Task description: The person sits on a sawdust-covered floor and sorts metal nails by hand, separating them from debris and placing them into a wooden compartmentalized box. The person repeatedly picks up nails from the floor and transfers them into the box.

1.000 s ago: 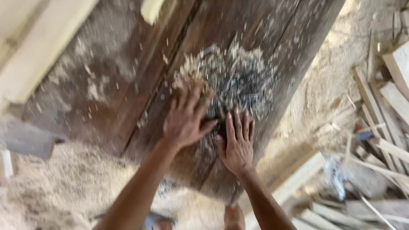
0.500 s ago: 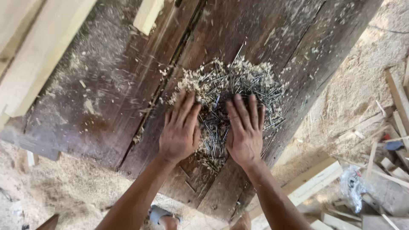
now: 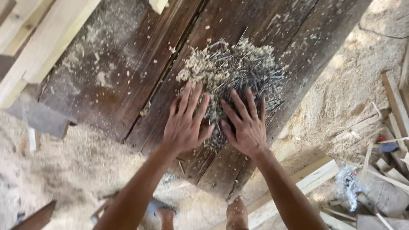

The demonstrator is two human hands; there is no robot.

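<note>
Head view, single entry. Bench: dark, worn planks with a seam running lengthwise, dusted with sawdust; pale timber lengths lie along its far-left edge.

Pile of nails: thin grey nails tangled with pale wood shavings, heaped on the plank right of the seam, toward the near-right edge of the bench, no container about it.

Left hand: palm down, fingers spread and released, tips touching the near-left fringe of the pile; it grasps nothing.

Right hand: palm down, fingers spread and released, laid on the near side of the pile just beside the left hand, thumbs close together; nothing clenched.

Surroundings: sawdust-covered ground to the right, scrap offcuts at the lower right, a pale board under the near corner of the bench, a foot below.

Handling note, by judgement: both hands appear to be raking or gathering the heap. Flat palms and light pressure suit it, since the points lie in every direction and would prick a closing grip. Sweeping from the outer fringe inward should keep strays from rolling off the near-right edge or dropping into the seam. Shavings are light and would part from the nails under a gentle spread rather than a squeeze.
</note>
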